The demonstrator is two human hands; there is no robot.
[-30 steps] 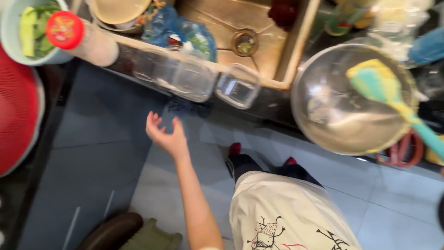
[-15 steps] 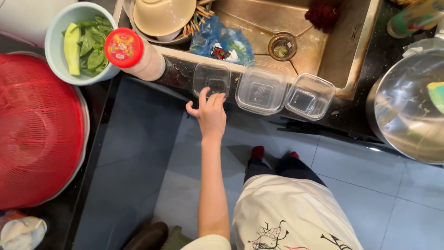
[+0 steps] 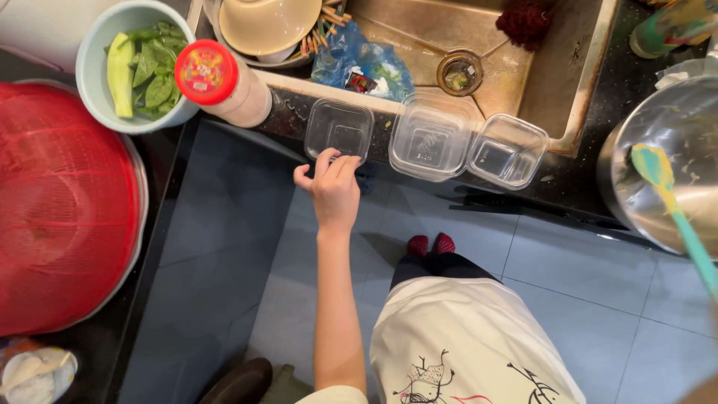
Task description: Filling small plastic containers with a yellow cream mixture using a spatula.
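At the table's front edge, beside the sink (image 3: 523,90), the left hand (image 3: 334,191) rests its fingertips on the near rim of a clear square container (image 3: 339,129) — fingers loosely curled, not clasping it. Two more clear containers (image 3: 464,146) sit just right — the right hand is out of view.

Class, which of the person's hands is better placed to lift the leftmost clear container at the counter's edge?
Left. The left hand has its fingers on the near rim of the leftmost clear container; the right hand is out of view.
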